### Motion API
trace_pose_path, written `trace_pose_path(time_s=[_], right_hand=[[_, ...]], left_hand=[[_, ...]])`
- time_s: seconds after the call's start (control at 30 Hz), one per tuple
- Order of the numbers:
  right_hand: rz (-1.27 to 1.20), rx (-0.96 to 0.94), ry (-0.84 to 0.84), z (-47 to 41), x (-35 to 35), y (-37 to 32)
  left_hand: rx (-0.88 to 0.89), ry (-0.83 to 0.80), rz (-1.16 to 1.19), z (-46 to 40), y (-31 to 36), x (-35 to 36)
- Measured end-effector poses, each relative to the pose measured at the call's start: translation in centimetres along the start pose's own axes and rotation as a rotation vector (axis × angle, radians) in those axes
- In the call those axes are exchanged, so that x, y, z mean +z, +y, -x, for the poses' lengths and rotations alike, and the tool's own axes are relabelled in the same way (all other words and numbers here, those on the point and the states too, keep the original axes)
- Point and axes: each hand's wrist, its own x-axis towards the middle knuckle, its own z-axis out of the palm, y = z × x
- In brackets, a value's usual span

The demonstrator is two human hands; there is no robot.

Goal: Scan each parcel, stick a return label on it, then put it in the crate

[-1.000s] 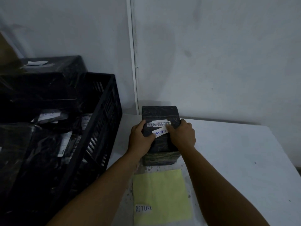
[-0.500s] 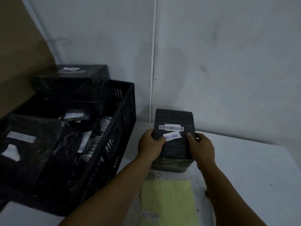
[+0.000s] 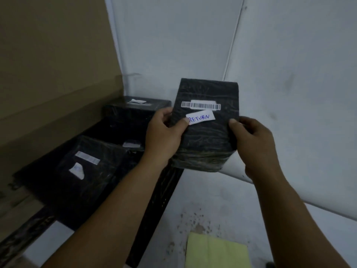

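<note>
A black wrapped parcel (image 3: 208,136) is held up off the table between both hands. It bears a barcode strip (image 3: 201,105) and a white RETURN label (image 3: 201,118) below it. My left hand (image 3: 164,136) grips the parcel's left edge, thumb on the label's end. My right hand (image 3: 253,142) grips its right edge. The parcel hangs over the right rim of the black crate (image 3: 160,206), which holds several black wrapped parcels (image 3: 87,171) with white labels.
A brown cardboard sheet (image 3: 54,64) stands at the left behind the crate. A yellow sheet (image 3: 216,254) lies on the white table (image 3: 289,219) near me. White walls close the corner behind.
Both hands have lifted the parcel off the table and carried it left toward the crate. My view has turned left, bringing the cardboard into sight.
</note>
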Motion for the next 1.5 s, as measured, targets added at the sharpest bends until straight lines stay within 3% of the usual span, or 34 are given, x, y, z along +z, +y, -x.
trace_pose_path(time_s=[0.23, 0.53, 0.67, 0.97, 1.2, 1.5], right_hand=[[-0.098, -0.085, -0.121, 0.8, 7.1, -5.0], [-0.069, -0.263, -0.134, 2.2, 11.1, -10.5], [-0.041, -0.251, -0.189, 2.8, 12.0, -10.5], [-0.005, -0.177, -0.269, 5.2, 14.7, -4.8], [-0.023, -0.210, -0.103, 4.8, 15.0, -4.1], [0.030, -0.222, -0.026, 2.8, 14.9, -2.6]], left_hand=[[0.019, 0.169, 0.064, -1.6, 2.8, -8.2], [-0.035, 0.247, 0.185, -1.7, 4.0, -13.3], [-0.047, 0.267, 0.216, -1.8, 4.4, -15.6], [0.045, 0.121, 0.159, -2.7, 0.4, -18.5], [0.114, 0.035, 0.238, -4.3, -0.8, -16.7], [0.137, -0.046, 0.272, -6.9, -2.2, -14.3]])
